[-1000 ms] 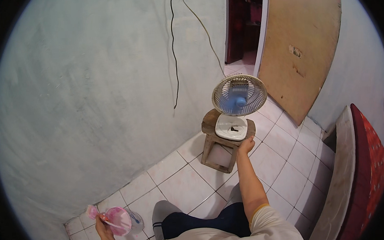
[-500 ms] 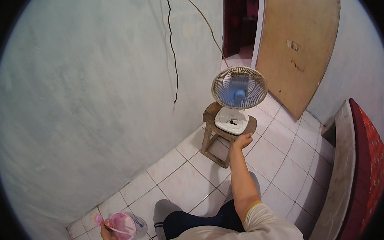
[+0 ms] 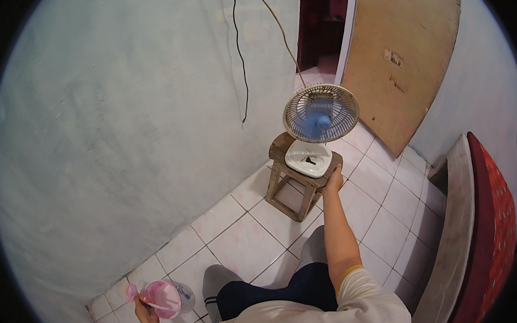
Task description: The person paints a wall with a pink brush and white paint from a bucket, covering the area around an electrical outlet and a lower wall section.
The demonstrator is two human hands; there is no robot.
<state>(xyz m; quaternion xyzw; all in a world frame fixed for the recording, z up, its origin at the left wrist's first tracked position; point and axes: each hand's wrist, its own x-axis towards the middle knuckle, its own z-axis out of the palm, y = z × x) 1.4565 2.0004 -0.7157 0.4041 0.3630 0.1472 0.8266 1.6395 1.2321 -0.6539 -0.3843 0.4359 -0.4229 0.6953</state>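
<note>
At the lower left my left hand (image 3: 146, 317) is closed at the edge of a small pink bucket (image 3: 175, 301), where its pale handle crosses the opening. A pink lump (image 3: 131, 292) shows at its fingertips; I cannot tell what it is. The bucket's inside is smeared pink and white. My right arm is stretched forward, and my right hand (image 3: 333, 180) grips the right edge of a wooden stool (image 3: 281, 152). On the stool stands a fan (image 3: 321, 114) with a round grille, blue centre and white base (image 3: 309, 158). The fingers under the stool's edge are partly hidden.
Right beside the bucket is a clear plastic container (image 3: 187, 297). A pale wall (image 3: 125, 138) with a hanging black cable (image 3: 243, 64) runs along the left. A wooden door panel (image 3: 404, 57) stands by the doorway. Bedding or a mattress (image 3: 447, 257) leans at the right.
My right hand has shifted slightly right and up along the stool's edge, its fingers now wrapped over it. The view has shifted a little. My left hand stays at the bucket.
</note>
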